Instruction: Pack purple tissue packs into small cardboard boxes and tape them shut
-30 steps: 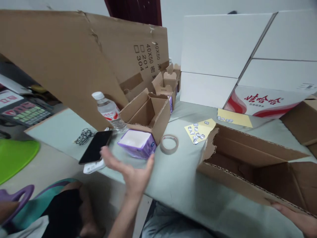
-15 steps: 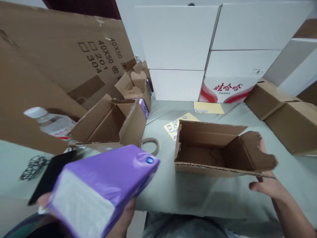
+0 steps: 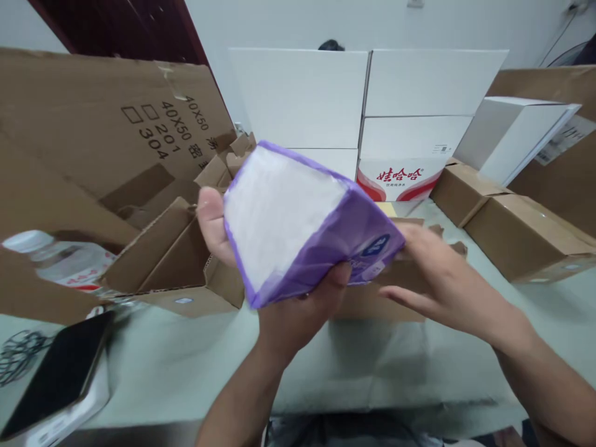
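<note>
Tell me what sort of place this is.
Probably a small packing room: a flattened cardboard sheet printed with sizes, small open cardboard boxes on a long table, and stacked white cartons behind.

The cardboard sheet reads "40X50", "201", "304"; the white carton reads "娃哈哈".

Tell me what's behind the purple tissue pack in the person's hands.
White cartons stand behind the purple tissue pack; a cardboard box sits there too, mostly hidden by the pack and right hand.
</note>
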A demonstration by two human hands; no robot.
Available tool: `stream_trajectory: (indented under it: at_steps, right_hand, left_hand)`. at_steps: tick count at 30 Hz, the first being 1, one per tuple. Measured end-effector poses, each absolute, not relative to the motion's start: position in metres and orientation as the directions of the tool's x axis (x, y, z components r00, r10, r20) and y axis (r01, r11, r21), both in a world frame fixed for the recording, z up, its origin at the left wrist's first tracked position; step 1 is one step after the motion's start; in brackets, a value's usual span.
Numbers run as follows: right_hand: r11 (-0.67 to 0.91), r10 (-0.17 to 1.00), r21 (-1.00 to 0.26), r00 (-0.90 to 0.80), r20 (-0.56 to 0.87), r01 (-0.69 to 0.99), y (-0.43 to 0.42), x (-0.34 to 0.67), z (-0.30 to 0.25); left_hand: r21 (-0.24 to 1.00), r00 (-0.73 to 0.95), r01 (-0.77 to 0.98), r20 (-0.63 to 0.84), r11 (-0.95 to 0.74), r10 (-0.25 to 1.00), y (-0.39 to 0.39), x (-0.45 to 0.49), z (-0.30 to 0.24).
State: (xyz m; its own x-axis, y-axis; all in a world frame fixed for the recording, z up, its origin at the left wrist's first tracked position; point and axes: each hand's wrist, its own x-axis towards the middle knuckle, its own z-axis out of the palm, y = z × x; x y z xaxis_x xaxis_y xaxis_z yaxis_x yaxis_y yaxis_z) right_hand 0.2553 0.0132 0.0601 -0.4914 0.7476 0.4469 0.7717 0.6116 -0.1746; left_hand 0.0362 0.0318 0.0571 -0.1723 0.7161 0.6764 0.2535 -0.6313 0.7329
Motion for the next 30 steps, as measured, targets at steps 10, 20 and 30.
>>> stream_trajectory:
  at_steps: [10, 20, 30]
  right_hand:
    - [0.462, 0.828, -0.508, -0.148, 0.542, 0.727, -0.01, 0.27, 0.052]
    - [0.339, 0.941, -0.492, -0.28, 0.191, 0.802, 0.01, 0.307, 0.059]
    - [0.15, 0.92, -0.874, 0.258, 0.295, 0.462, 0.016, 0.381, 0.005]
  left_hand:
    - [0.782, -0.051, 0.045, 0.624, -0.622, 0.78, 0.041, 0.076, 0.046]
    - [0.666, 0.345, 0.291, 0.597, -0.687, 0.724, 0.02, 0.018, 0.0]
    - [0.602, 0.172, 0.167, 0.762, -0.781, 0.624, 0.01, 0.015, -0.065]
